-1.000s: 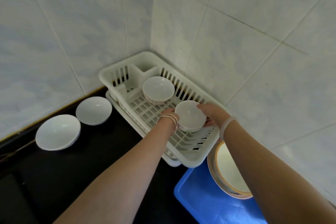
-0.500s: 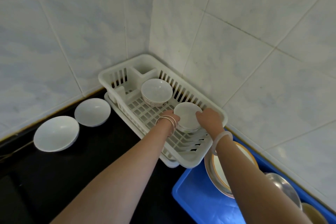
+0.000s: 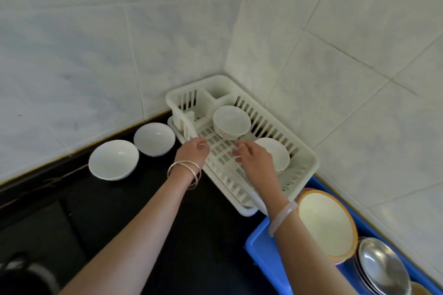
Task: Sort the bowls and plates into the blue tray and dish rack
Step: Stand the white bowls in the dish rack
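Observation:
A white dish rack (image 3: 304, 163) stands in the tiled corner. Inside it sit a small stack of white bowls (image 3: 231, 122) at the back and a single white bowl (image 3: 275, 153) nearer the right wall. My left hand (image 3: 193, 152) and my right hand (image 3: 251, 158) hover over the rack's grid floor, both empty with loose fingers, the right one just left of the single bowl. Two white bowls (image 3: 113, 159) (image 3: 154, 139) rest on the black counter left of the rack. The blue tray (image 3: 266, 256) at the lower right holds an orange-rimmed plate (image 3: 326, 223) and steel plates (image 3: 381, 268).
Tiled walls close in behind and to the right of the rack. The black counter (image 3: 148, 218) stretches to the left and front. A dark object (image 3: 21, 275) sits at the bottom left corner.
Both hands have let go of the single bowl, which now rests in the rack. They have drawn back to the left. The view has shifted, showing more of the blue tray.

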{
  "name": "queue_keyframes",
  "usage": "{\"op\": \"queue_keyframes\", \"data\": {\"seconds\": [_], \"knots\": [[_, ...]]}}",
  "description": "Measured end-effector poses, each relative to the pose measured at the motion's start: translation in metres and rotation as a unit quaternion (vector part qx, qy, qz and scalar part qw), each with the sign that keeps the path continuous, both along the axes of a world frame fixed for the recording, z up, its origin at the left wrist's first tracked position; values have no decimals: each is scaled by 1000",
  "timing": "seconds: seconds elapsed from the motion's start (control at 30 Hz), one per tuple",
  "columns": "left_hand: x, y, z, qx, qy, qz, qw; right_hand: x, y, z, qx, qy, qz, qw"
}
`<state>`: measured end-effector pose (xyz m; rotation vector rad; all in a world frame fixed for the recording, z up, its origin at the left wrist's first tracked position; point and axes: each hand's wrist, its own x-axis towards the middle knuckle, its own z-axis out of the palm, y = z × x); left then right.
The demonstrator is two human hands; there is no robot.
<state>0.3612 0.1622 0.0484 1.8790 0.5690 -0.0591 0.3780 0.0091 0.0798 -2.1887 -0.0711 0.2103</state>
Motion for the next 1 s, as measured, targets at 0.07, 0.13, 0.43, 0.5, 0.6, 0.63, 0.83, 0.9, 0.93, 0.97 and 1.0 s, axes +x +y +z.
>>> {"op": "queue_keyframes", "data": {"seconds": [0.07, 0.13, 0.43, 0.5, 0.6, 0.63, 0.83, 0.9, 0.93, 0.97, 1.0], "knots": [[-28, 31, -8, 42, 8, 51, 998, -13, 32, -8, 5, 19, 41, 999], [-54, 58, -16, 70, 16, 108, 992, -20, 64, -21, -7, 67, 70, 995], [-103, 143, -61, 120, 75, 273, 951, -12, 162, -80, -103, 48, 56, 992], [-103, 156, -69, 98, 85, 279, 951, -4, 174, -89, -158, 53, 78, 983], [-101, 168, -79, 41, 89, 289, 952, 8, 187, -101, -106, 145, 45, 983], [-101, 170, -82, 20, 87, 291, 953, 10, 190, -104, -56, 184, 13, 981], [-100, 180, -99, -111, 45, 317, 941, 16, 199, -107, 204, 267, -136, 932], [-100, 181, -103, -140, 32, 320, 936, 13, 198, -101, 214, 246, -130, 936], [-101, 182, -104, -158, 24, 324, 933, 12, 197, -98, 215, 234, -115, 941], [-101, 182, -106, -177, 15, 327, 928, 12, 196, -94, 213, 219, -97, 947], [-101, 182, -107, -192, 8, 331, 924, 11, 196, -89, 211, 203, -78, 953]]}}
